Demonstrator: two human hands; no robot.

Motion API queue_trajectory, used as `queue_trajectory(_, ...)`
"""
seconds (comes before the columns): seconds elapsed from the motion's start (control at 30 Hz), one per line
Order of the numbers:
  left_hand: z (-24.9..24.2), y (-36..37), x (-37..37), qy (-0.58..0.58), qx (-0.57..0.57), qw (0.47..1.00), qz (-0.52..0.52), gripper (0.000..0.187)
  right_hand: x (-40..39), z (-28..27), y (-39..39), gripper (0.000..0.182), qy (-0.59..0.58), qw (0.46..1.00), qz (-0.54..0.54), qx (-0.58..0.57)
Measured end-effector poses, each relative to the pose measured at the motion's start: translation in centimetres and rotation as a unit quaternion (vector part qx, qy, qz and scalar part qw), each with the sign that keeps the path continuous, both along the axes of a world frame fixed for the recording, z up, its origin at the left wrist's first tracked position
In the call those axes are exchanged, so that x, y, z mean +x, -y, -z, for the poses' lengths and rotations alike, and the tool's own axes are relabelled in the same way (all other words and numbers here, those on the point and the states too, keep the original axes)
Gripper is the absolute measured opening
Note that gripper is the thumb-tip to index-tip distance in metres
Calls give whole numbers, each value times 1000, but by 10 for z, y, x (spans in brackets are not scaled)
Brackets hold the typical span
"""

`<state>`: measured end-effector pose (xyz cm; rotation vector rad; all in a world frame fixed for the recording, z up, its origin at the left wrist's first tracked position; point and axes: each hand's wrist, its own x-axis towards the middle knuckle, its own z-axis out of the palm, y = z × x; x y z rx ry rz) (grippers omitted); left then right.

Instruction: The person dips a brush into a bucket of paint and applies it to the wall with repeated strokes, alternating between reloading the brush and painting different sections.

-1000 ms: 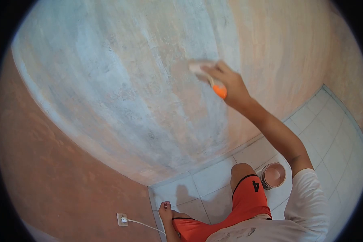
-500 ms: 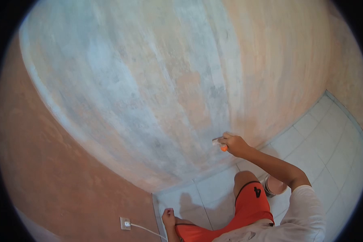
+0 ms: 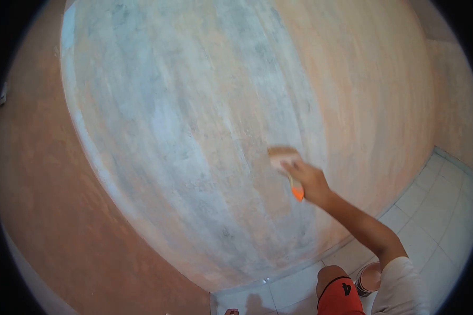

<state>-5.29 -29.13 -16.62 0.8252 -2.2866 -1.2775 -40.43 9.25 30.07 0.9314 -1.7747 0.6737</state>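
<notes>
Grips wide brush (image 3: 284,159) in right hand (image 3: 312,182), with fingers curled round the handle near the bristles, at streaked wall (image 3: 194,105) (touching or just off, cannot tell). Shows only a sliver of left hand (image 3: 231,312) at bottom edge, too little to judge finger opening or hold. Could leave ridges through uneven pressure, or spatter tiled floor (image 3: 421,223) from overloaded bristles. Could tip bucket (image 3: 370,276), close beside knee (image 3: 329,275), through shifting leg. Includes 1 brush, 1 bucket, 1 streaked wall, 1 knee, 2 hands.

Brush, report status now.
Right hand gripping brush, at the streaked wall. Left hand at bottom edge, mostly out of view. Bucket on floor, partly behind sleeve.
</notes>
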Motion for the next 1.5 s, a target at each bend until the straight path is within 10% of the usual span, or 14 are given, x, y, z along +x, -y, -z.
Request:
queue_trajectory(0.37,-11,-6,3,15,-29,999,-5,16,39,175,-33,22,375,925,-56,16)
queue_trajectory(0.43,-1,-1,1,-10,-4,1000,13,16,45,184,-39,24,647,740,-138,-120)
queue_trajectory(0.63,-17,-14,-7,4,-9,1000,-28,21,86,225,-51,27,792,457,-279,-295)
queue_trajectory(0.87,-12,-11,-10,-15,-16,1000,-8,16,172,302,-26,25,866,315,-302,-243)
queue_trajectory(1.1,-47,-47,19,64,-129,990,9,18,121,320,40,18,630,613,-224,-421)
queue_trajectory(1.3,-57,-80,54,25,-280,958,48,25,67,188,72,15,358,767,-242,-474)
queue_trajectory(1.5,-70,-82,39,78,-222,970,57,26,63,263,92,12,294,837,-159,-433)
